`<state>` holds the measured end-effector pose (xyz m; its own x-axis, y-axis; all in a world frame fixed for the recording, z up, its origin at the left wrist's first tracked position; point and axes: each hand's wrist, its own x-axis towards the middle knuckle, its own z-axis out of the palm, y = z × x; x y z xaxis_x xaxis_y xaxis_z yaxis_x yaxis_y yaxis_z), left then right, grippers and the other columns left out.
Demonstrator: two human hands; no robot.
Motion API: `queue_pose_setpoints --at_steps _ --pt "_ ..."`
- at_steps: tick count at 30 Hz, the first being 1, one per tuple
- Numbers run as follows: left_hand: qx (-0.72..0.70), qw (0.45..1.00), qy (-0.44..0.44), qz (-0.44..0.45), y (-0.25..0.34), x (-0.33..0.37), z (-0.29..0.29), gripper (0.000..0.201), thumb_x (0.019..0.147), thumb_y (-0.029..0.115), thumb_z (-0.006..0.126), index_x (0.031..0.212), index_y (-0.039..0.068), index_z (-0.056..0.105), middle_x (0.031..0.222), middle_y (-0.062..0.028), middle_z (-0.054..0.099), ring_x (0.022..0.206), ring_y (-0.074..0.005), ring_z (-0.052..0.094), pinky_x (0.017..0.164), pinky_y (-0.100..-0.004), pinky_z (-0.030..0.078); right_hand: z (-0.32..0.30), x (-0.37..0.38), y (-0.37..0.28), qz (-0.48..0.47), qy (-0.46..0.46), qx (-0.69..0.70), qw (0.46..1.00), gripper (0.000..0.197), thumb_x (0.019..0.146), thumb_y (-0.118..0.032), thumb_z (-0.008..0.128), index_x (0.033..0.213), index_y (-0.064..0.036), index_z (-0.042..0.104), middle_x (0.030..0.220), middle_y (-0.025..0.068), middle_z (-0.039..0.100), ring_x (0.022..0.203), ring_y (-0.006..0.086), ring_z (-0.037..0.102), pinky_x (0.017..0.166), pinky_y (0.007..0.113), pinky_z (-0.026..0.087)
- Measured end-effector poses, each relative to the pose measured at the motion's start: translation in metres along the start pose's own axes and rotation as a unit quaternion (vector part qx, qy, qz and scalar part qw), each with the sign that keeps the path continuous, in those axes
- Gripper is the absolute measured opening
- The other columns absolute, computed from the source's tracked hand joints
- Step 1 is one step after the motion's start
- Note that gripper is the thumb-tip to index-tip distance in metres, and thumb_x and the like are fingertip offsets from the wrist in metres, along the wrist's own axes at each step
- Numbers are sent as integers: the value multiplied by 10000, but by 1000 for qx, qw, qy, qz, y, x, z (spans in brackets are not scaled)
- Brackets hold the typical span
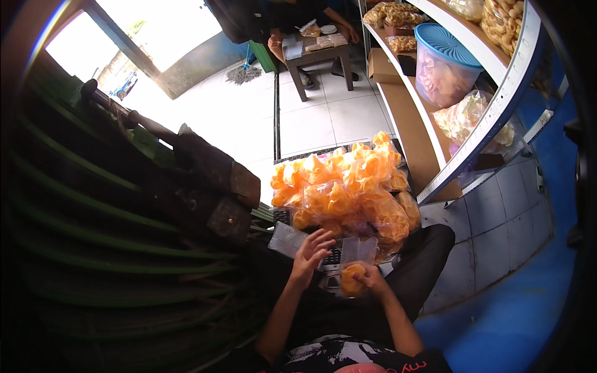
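My right hand (374,281) grips a clear plastic bag (359,250) with orange crackers at its bottom, held upright over my lap. To its left, my left hand (307,258) is raised with its fingers apart and nothing in it. Beside that hand lies a flat stack of clear plastic bags (286,239). Just beyond both hands, a large heap of filled bags of orange crackers (339,198) covers most of a black crate (282,216).
White-edged shelves (476,146) on the right hold snack bags and a clear tub with a blue lid (444,68). A green folding gate (124,267) stands at left. Another person sits behind a small table (314,55) at the back, near a mop (243,74).
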<state>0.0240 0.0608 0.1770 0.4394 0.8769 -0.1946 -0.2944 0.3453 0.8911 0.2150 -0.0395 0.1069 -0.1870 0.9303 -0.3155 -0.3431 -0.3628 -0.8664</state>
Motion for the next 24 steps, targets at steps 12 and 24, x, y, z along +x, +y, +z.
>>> queue_pose_setpoints --at_steps 12,24 --pt "104 979 -78 -155 -42 -7 44 266 922 164 638 1066 -59 644 971 -111 693 911 -146 654 833 -261 514 -2 -26 6 16 -31 -63 997 255 863 -170 712 1039 7 661 913 41 691 838 98 630 746 261 512" --pt "65 994 -53 -69 -31 14 34 553 926 237 624 1369 -5 399 1315 -163 533 1247 -234 495 1049 -369 385 -6 -18 14 -11 37 45 998 291 924 -271 644 990 13 662 901 28 675 768 87 620 675 245 499"
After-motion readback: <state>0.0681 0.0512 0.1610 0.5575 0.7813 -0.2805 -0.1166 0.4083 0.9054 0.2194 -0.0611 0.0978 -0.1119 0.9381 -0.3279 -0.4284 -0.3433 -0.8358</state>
